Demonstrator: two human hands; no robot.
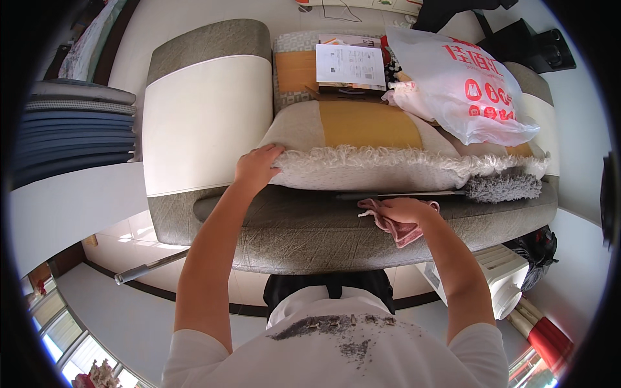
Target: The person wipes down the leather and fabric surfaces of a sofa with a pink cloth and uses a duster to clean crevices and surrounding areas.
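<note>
My left hand grips the left corner of a beige and mustard cushion with a shaggy fringe, thumb below the edge and fingers on top. My right hand holds a bunched pink cloth against the grey-brown backrest of a sofa. Just beyond the cloth, a duster with a fluffy grey head lies along the backrest, beside the cushion's lower side. Its dark handle end points left. Part of the cloth is hidden under my right hand.
A white plastic bag with red print lies on the sofa at right. Printed papers rest on a box beyond the cushion. Folded blue cushions are stacked at left. A white appliance stands behind the sofa. A dark-clad leg shows at top.
</note>
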